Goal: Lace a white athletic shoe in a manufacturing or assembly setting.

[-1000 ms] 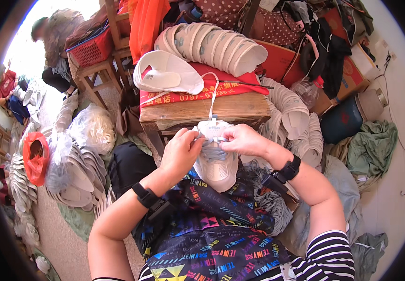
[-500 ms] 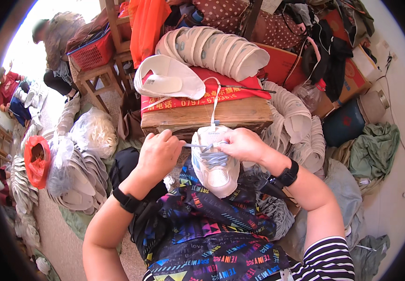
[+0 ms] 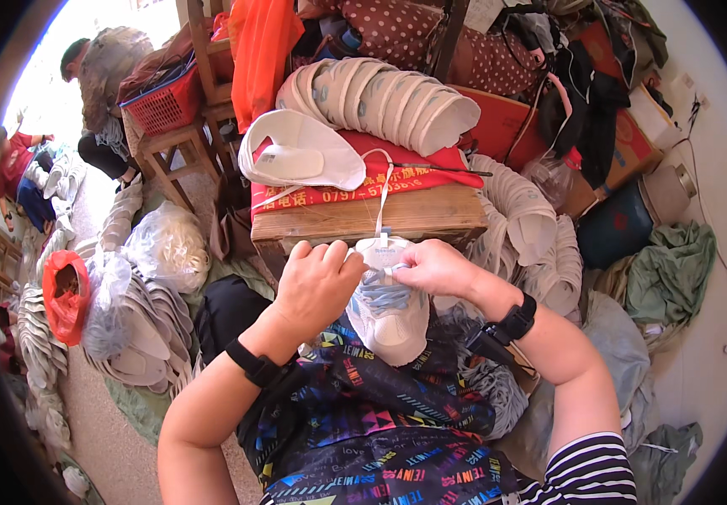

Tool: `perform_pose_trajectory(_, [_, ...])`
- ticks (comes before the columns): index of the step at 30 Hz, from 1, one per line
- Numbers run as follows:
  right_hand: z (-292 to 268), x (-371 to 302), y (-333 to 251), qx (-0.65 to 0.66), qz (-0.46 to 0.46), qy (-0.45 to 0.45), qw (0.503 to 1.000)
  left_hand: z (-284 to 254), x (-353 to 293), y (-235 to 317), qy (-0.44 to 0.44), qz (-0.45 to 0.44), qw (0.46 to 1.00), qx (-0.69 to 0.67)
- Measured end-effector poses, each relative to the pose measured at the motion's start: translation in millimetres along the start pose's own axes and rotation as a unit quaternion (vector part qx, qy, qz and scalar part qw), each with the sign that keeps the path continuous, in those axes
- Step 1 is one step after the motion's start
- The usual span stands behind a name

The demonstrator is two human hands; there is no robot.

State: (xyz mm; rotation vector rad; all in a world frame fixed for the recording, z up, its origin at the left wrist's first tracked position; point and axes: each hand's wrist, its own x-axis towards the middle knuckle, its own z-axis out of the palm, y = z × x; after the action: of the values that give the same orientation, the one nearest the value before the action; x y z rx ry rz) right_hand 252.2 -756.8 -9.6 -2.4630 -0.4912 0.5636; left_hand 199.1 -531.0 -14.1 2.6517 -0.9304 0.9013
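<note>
A white sneaker [image 3: 390, 316] with pale blue laces rests toe-down on my lap, over a dark patterned cloth [image 3: 355, 412]. My left hand [image 3: 317, 282] grips the shoe's left side near the collar. My right hand [image 3: 431, 268] pinches the lace at the top eyelets. A white lace end [image 3: 382, 198] runs up from the shoe across the wooden bench [image 3: 355, 220]. Both wrists wear black bands.
On the bench lie a red cloth [image 3: 414, 160], a white shoe upper [image 3: 300, 156] and a row of stacked insoles [image 3: 389, 101]. More sole stacks [image 3: 540, 244] stand right; bagged soles [image 3: 140, 286] lie left. A red basket [image 3: 166, 101] sits on a stool. Other people crouch far left.
My left hand has moved right, back onto the shoe's left side. The right hand stays at the top of the lacing. The shoe has hardly shifted.
</note>
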Motion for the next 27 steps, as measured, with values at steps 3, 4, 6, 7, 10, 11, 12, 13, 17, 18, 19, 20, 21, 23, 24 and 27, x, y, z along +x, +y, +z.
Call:
perform_pose_trajectory(3, [3,-5,-2,-0.021,-0.003,0.017,1.000,9,-14,-3,-0.039,0.021,0.999,-0.003])
perform_pose_trajectory(4, [3,-8,-6,-0.041,-0.010,0.035,0.999,10,-20,-3,-0.032,0.010,0.999,-0.004])
perform_pose_trajectory(6, [5,-14,-13,-0.060,-0.016,0.051,0.997,13,-24,-9,-0.052,-0.008,0.999,0.004])
perform_pose_trajectory(7, [7,-16,-18,-0.069,-0.012,0.071,0.995,15,-25,-10,-0.070,-0.025,0.997,0.012])
perform_pose_trajectory(10, [7,-17,-15,-0.041,-0.006,0.075,0.996,28,-26,-6,-0.103,-0.147,0.980,-0.089])
perform_pose_trajectory(11, [6,-15,-11,-0.004,-0.005,0.061,0.998,31,-27,-5,-0.123,-0.205,0.962,-0.132])
perform_pose_trajectory(12, [5,-12,-3,-0.003,-0.003,0.061,0.998,31,-25,-6,-0.124,-0.204,0.962,-0.133])
perform_pose_trajectory(13, [4,-8,7,0.105,0.014,0.023,0.994,29,-21,-8,-0.128,-0.263,0.941,-0.171])
perform_pose_trajectory(17, [6,-19,2,0.307,-0.003,0.011,0.952,24,-24,-9,-0.096,-0.343,0.894,-0.272])
perform_pose_trajectory(18, [9,-21,3,0.308,-0.002,0.011,0.951,28,-25,-11,-0.046,-0.314,0.902,-0.293])
perform_pose_trajectory(19, [13,-23,6,0.340,0.009,0.042,0.939,29,-29,-12,-0.047,-0.314,0.902,-0.293])
perform_pose_trajectory(20, [16,-25,8,0.371,0.021,0.073,0.925,28,-33,-12,-0.041,-0.438,0.788,-0.431])
perform_pose_trajectory(21, [16,-28,11,0.373,0.022,0.074,0.925,22,-31,-12,-0.034,-0.541,0.636,-0.550])
perform_pose_trajectory(23, [11,-37,18,0.174,-0.047,0.157,0.971,2,-34,-26,-0.041,-0.576,0.457,-0.677])
perform_pose_trajectory(24, [9,-40,20,0.177,-0.046,0.157,0.971,-3,-44,-32,-0.046,-0.574,0.372,-0.728])
perform_pose_trajectory(27, [2,-50,22,0.146,-0.034,0.123,0.981,-11,-52,-35,-0.021,-0.569,0.236,-0.788])
